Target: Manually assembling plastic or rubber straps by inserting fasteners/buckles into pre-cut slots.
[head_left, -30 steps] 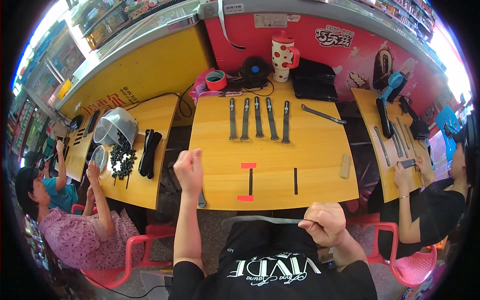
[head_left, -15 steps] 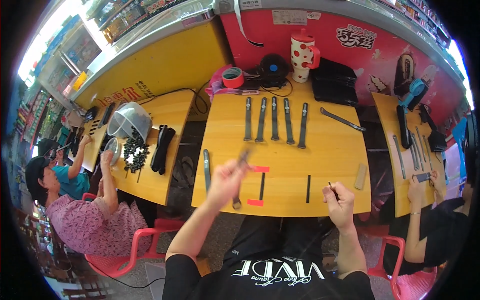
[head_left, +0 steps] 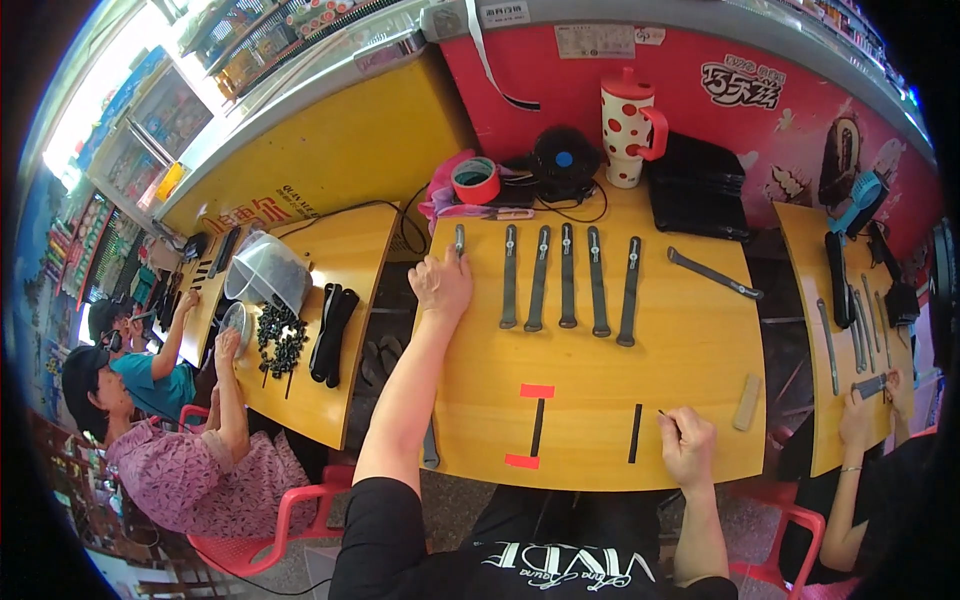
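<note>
My left hand (head_left: 441, 282) is at the table's far left with its fingers closed round a dark grey strap (head_left: 459, 238). Only the strap's upper end shows; fingers cover the rest. To its right lie several similar straps (head_left: 567, 275) in a row, side by side. One more strap (head_left: 430, 445) is partly hidden beneath my left forearm. My right hand (head_left: 689, 447) is closed near the front right, a tiny dark tip poking out of its pinch. Beside it a black strip (head_left: 636, 433) lies flat. Farther left, another black strip (head_left: 538, 428) runs between two red tape pieces (head_left: 537, 391).
A slanted strap (head_left: 715, 273) and a tan block (head_left: 746, 403) lie on the right. Along the back stand a spotted tumbler (head_left: 627, 130), a black fan (head_left: 563, 163), red tape (head_left: 475, 181) and black pouches (head_left: 698, 190). Other people work at tables on both sides.
My left hand has moved from the front, near the red tape, to the far left with the strap. My right hand stays closed by the black strip. The view has shifted slightly.
</note>
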The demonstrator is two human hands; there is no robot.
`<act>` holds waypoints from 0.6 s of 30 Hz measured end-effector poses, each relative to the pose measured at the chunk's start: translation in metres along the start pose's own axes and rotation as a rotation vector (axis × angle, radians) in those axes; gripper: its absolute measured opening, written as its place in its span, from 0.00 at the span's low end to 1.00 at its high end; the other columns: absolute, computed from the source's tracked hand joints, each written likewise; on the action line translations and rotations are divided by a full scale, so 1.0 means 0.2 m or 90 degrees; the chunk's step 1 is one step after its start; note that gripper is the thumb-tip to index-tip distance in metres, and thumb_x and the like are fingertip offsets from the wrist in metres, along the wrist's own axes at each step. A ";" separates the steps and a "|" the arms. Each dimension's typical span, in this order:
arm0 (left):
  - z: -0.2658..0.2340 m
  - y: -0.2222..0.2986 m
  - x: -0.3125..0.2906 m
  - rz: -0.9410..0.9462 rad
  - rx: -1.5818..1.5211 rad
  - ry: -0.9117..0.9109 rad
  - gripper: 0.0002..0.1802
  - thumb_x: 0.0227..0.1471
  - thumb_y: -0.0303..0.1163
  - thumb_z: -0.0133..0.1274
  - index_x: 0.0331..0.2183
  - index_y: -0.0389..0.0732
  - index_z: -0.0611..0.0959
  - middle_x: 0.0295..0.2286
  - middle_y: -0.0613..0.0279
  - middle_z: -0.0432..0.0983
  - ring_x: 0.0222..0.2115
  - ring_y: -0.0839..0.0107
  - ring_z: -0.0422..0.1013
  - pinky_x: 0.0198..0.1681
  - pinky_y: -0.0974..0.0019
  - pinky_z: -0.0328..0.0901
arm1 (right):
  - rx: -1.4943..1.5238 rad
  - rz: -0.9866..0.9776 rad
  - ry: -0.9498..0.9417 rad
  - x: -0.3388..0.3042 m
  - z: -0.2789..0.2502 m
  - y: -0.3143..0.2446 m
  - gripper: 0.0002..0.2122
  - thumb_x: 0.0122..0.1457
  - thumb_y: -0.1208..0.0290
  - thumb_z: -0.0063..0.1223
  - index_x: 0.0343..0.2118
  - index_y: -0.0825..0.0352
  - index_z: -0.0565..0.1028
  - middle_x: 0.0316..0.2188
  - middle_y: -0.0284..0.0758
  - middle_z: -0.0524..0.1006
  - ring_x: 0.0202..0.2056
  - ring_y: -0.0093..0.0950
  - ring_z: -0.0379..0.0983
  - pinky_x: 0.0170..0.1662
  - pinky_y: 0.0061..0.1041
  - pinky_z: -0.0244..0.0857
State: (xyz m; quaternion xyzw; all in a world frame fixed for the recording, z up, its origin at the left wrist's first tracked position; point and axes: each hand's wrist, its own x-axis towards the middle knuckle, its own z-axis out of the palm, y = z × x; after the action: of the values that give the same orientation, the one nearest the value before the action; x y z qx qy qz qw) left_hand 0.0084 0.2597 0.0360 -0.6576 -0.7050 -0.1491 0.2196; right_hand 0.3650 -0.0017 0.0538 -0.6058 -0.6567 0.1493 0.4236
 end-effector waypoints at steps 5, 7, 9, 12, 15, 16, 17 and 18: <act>-0.06 0.00 0.01 0.002 -0.015 -0.010 0.19 0.53 0.51 0.48 0.38 0.52 0.84 0.32 0.51 0.74 0.36 0.54 0.71 0.41 0.51 0.60 | -0.013 -0.006 0.004 0.00 0.01 -0.01 0.06 0.52 0.79 0.57 0.23 0.68 0.70 0.19 0.41 0.71 0.21 0.41 0.70 0.23 0.34 0.60; -0.10 -0.02 0.02 -0.067 -0.058 -0.065 0.22 0.53 0.54 0.47 0.35 0.49 0.85 0.32 0.48 0.76 0.36 0.51 0.71 0.41 0.51 0.61 | -0.010 -0.029 0.001 0.01 0.01 -0.01 0.06 0.52 0.78 0.57 0.23 0.68 0.71 0.19 0.41 0.72 0.21 0.41 0.70 0.23 0.34 0.60; -0.18 -0.07 0.08 -0.181 -0.158 -0.093 0.23 0.54 0.55 0.46 0.34 0.48 0.86 0.32 0.48 0.77 0.37 0.50 0.72 0.42 0.50 0.63 | -0.006 -0.034 0.004 -0.01 0.02 -0.01 0.06 0.52 0.78 0.57 0.23 0.68 0.71 0.19 0.41 0.72 0.21 0.41 0.71 0.23 0.34 0.60; -0.33 -0.27 0.13 -0.239 -0.198 -0.101 0.30 0.54 0.57 0.44 0.31 0.38 0.85 0.33 0.46 0.78 0.37 0.49 0.74 0.39 0.48 0.67 | -0.003 -0.038 0.005 -0.02 0.01 0.00 0.06 0.53 0.77 0.56 0.23 0.68 0.71 0.19 0.41 0.72 0.22 0.41 0.71 0.23 0.34 0.61; -0.50 -0.29 -0.06 -0.188 -0.070 -0.144 0.31 0.53 0.57 0.47 0.29 0.36 0.84 0.31 0.47 0.78 0.36 0.49 0.74 0.41 0.48 0.65 | -0.027 -0.032 0.015 -0.03 0.01 0.02 0.06 0.53 0.76 0.56 0.23 0.68 0.71 0.19 0.42 0.72 0.22 0.41 0.71 0.23 0.34 0.61; -0.56 -0.27 -0.17 -0.157 -0.012 -0.172 0.31 0.52 0.57 0.48 0.29 0.36 0.85 0.30 0.48 0.78 0.36 0.49 0.73 0.42 0.49 0.64 | -0.044 -0.038 0.021 -0.03 0.02 0.03 0.06 0.53 0.76 0.56 0.23 0.68 0.71 0.19 0.42 0.72 0.22 0.41 0.71 0.23 0.34 0.61; -0.55 -0.29 -0.30 -0.123 0.027 -0.162 0.31 0.51 0.58 0.49 0.29 0.36 0.85 0.30 0.49 0.78 0.37 0.50 0.73 0.43 0.49 0.64 | -0.039 -0.040 0.021 -0.02 0.03 0.02 0.06 0.53 0.76 0.56 0.23 0.68 0.71 0.19 0.42 0.72 0.22 0.41 0.71 0.23 0.34 0.61; -0.53 -0.31 -0.40 -0.091 0.066 -0.152 0.30 0.50 0.58 0.50 0.29 0.36 0.85 0.30 0.50 0.78 0.37 0.51 0.73 0.43 0.50 0.63 | -0.055 -0.052 0.020 -0.02 0.04 0.02 0.06 0.53 0.76 0.56 0.23 0.68 0.71 0.20 0.42 0.72 0.22 0.41 0.71 0.23 0.34 0.60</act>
State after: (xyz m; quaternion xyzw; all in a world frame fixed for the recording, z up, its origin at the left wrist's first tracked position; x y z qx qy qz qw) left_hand -0.0382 0.1315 0.0907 -0.6065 -0.7779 -0.0485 0.1568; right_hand 0.3626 -0.0015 0.0448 -0.5983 -0.6802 0.0935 0.4132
